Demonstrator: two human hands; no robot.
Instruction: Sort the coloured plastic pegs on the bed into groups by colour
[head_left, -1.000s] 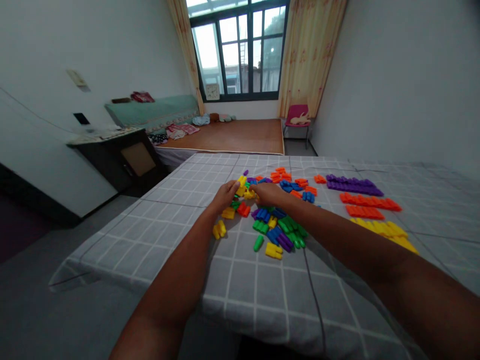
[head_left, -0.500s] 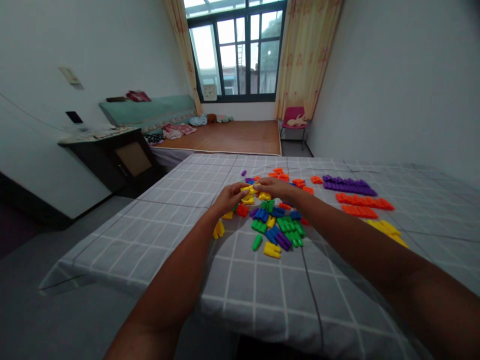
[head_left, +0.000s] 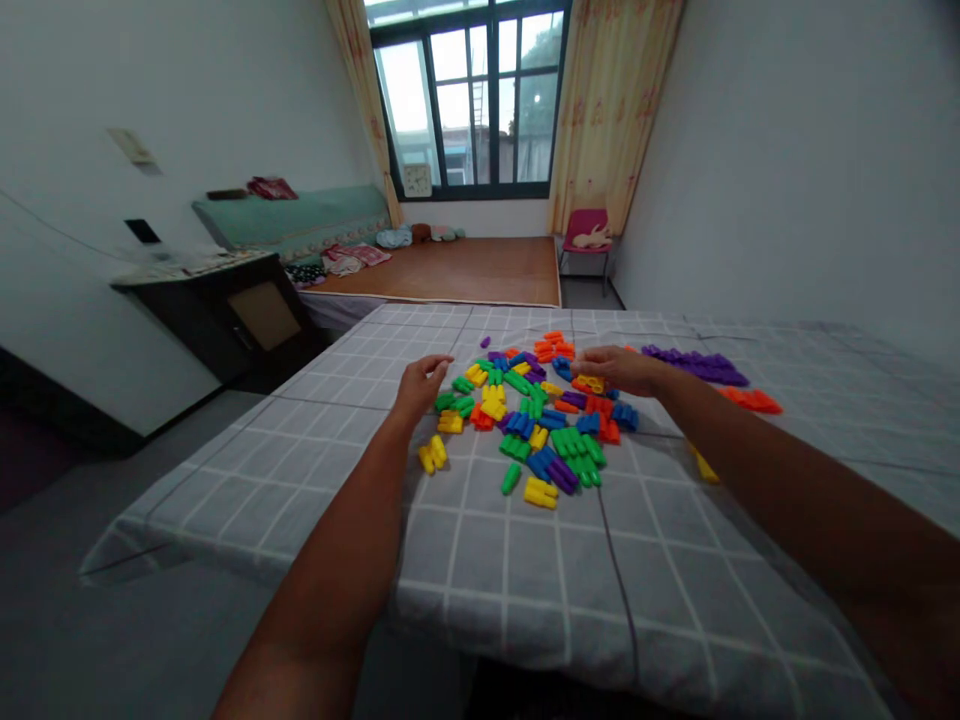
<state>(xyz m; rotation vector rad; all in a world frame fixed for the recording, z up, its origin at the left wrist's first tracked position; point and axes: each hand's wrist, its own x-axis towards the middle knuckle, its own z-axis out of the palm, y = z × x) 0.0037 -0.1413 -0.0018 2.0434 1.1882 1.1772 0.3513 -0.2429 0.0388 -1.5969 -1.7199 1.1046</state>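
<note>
A loose pile of bullet-shaped plastic building blocks in yellow, green, blue, red, orange and purple covers the middle of the table. My right hand [head_left: 624, 371] is over the pile's right side, its fingers closed on yellow building blocks [head_left: 591, 384]. At the pile's left edge is my left hand [head_left: 421, 388], with thumb and fingers slightly apart and nothing visible in them. Green blocks [head_left: 445, 401] lie just beside it. Closer to me are a yellow block [head_left: 433, 455], a single green piece [head_left: 511, 478] and another yellow block [head_left: 540, 493].
Joined purple blocks [head_left: 697, 366] and an orange row [head_left: 751, 400] lie on the right, partly behind my right arm, with yellow blocks [head_left: 705, 466] nearer. A grey checked cloth [head_left: 255, 500] covers the table. Beyond stand a bed [head_left: 480, 270] and a pink chair [head_left: 587, 230].
My hands have parted: the right moved right with yellow blocks, the left moved left off them. The middle of the pile is now uncovered.
</note>
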